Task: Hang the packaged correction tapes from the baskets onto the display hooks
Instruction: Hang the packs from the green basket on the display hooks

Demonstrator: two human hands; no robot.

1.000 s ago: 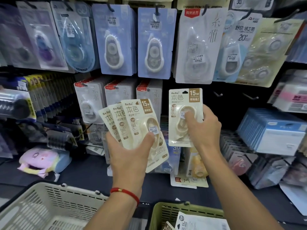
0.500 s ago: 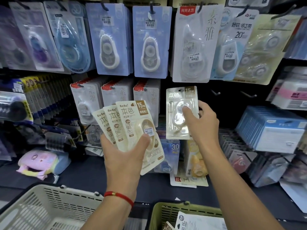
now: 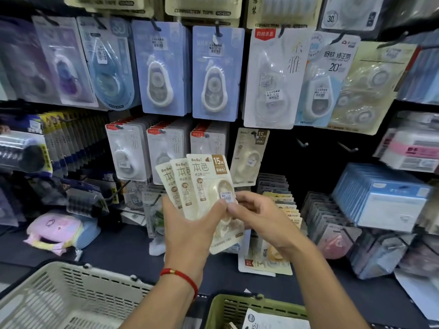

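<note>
Left hand (image 3: 190, 224) grips fanned beige packs (image 3: 202, 184) (three); right hand (image 3: 259, 214) pinches the front one.

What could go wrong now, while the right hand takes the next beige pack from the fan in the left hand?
1. The left hand holds the fanned beige packs only at their lower ends; pulling the front one with the right hand may drag the others loose.
2. The hung beige pack sits tilted on its hook, so a bump might knock it off.

green basket (image 3: 240, 305) cut off, top packs (image 3: 202, 5) cropped
</note>
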